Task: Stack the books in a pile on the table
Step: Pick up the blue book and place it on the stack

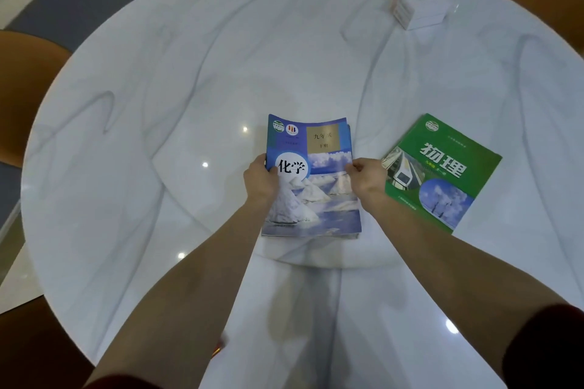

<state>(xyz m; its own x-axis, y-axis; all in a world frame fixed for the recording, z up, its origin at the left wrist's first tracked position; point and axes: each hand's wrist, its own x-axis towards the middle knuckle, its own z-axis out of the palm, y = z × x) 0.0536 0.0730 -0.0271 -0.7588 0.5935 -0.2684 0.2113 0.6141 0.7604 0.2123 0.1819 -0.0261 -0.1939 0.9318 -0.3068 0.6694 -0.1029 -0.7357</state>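
Right now my left grip [260, 178] clamps the left edge of the blue chemistry book [311, 177], thumb on the cover, while my right grip [368, 175] pinches its right edge. Between both grips the book lies face up on the white marbled tabletop [189, 104], and further page edges show beneath its far right corner, so it seems to sit on another book, though I cannot tell how many. Just to the right of my right grip, the green physics book [442, 172] lies flat and turned at an angle, apart from the blue one. Well beyond my right grip stands a small white box [417, 5].
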